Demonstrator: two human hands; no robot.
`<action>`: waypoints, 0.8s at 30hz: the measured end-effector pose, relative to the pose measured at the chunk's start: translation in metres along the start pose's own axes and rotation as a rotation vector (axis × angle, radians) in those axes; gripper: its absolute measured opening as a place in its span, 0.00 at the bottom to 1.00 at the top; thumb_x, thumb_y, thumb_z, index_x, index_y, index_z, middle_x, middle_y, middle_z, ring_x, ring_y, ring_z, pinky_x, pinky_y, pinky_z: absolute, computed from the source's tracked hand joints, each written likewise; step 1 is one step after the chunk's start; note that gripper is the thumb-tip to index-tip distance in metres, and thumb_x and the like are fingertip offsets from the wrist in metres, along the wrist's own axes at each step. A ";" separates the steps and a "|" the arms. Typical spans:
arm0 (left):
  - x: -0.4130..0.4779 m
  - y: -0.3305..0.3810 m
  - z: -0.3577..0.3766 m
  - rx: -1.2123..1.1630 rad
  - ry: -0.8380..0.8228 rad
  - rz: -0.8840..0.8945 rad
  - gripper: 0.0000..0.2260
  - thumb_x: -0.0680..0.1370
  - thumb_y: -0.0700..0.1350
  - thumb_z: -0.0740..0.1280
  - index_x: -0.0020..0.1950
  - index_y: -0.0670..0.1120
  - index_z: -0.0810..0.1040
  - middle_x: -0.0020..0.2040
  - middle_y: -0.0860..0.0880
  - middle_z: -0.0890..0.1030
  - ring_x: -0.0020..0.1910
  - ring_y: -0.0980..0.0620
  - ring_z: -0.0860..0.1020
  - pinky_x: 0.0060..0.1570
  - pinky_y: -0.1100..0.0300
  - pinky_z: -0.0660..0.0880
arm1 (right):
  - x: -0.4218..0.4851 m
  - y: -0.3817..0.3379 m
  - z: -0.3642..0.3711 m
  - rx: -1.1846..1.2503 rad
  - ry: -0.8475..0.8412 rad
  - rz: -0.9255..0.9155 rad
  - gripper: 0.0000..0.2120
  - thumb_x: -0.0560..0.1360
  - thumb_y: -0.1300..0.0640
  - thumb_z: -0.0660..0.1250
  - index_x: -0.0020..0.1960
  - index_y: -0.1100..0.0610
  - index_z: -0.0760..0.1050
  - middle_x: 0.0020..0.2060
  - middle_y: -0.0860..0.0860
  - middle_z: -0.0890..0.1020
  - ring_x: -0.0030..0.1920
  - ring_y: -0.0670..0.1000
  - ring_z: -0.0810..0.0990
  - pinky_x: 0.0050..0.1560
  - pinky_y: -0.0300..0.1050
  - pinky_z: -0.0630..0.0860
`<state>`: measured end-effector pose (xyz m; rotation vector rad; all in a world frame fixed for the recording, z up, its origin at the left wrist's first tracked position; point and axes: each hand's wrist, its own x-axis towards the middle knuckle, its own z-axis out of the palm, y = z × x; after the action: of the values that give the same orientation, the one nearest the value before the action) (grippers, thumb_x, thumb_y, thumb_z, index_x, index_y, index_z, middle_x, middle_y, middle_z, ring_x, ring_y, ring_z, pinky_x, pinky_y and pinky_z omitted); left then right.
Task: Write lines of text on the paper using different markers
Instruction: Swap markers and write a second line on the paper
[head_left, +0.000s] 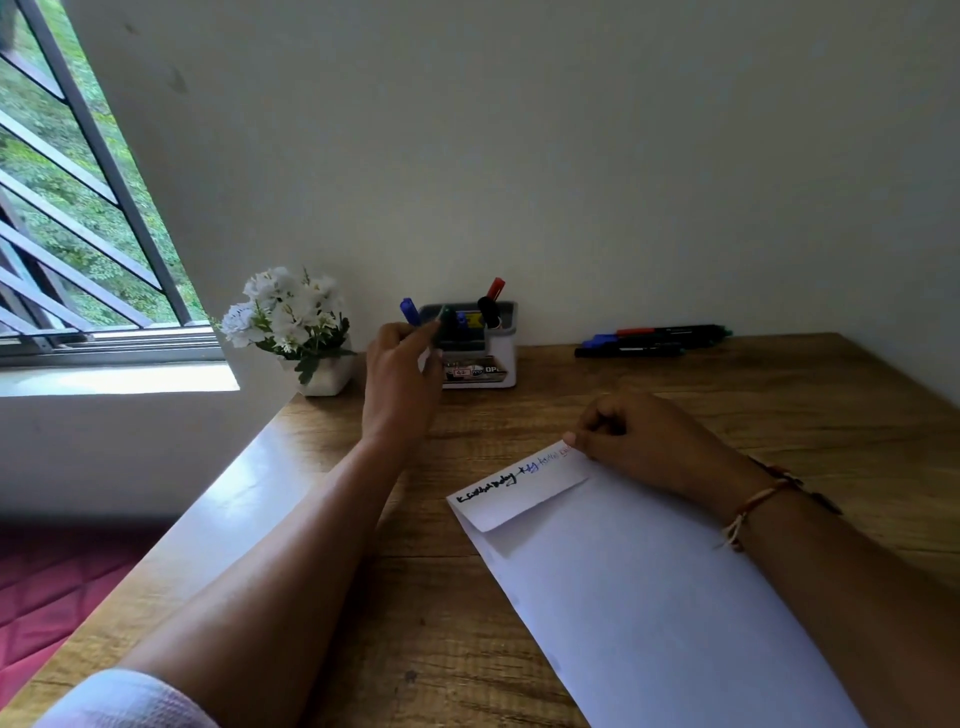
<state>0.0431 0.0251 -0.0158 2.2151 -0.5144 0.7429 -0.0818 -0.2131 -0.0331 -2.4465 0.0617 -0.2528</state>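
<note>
A white sheet of paper (649, 587) lies on the wooden desk (431, 597), its top edge folded over and showing black, blue and faint red writing. My right hand (639, 441) pinches that folded edge at its right end. My left hand (397, 374) reaches to the white pen holder (480, 358) at the back and grips a dark green marker (440, 325) beside it. A blue marker (410, 310) sticks up right by my fingers. More markers, red (494, 290) and black, stand in the holder.
Three capped markers (654, 340) lie at the back right by the wall. A white pot of white flowers (293, 327) stands left of the holder. A barred window is at the left; the desk's left edge drops off to a red floor.
</note>
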 end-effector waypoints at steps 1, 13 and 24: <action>-0.001 0.001 -0.001 -0.005 0.008 -0.001 0.16 0.80 0.40 0.67 0.68 0.47 0.78 0.56 0.52 0.70 0.57 0.48 0.73 0.56 0.57 0.74 | 0.000 -0.001 0.000 0.000 -0.004 0.001 0.10 0.74 0.40 0.71 0.45 0.46 0.83 0.42 0.42 0.83 0.44 0.42 0.80 0.44 0.41 0.77; -0.027 0.032 0.023 -0.190 -0.872 0.214 0.10 0.76 0.53 0.72 0.57 0.60 0.80 0.54 0.62 0.80 0.53 0.66 0.77 0.48 0.72 0.74 | -0.001 0.001 -0.004 0.051 0.077 0.010 0.04 0.78 0.52 0.70 0.44 0.44 0.79 0.38 0.41 0.81 0.40 0.39 0.78 0.36 0.34 0.68; -0.027 0.036 0.018 -0.097 -1.024 0.301 0.15 0.77 0.55 0.70 0.63 0.62 0.78 0.65 0.61 0.74 0.63 0.60 0.72 0.67 0.52 0.71 | 0.002 0.038 -0.015 -0.287 0.271 0.312 0.22 0.79 0.48 0.65 0.70 0.56 0.71 0.65 0.59 0.77 0.62 0.61 0.76 0.60 0.51 0.75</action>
<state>0.0092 -0.0077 -0.0250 2.3182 -1.3515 -0.3567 -0.0819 -0.2528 -0.0452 -2.6202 0.6319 -0.4591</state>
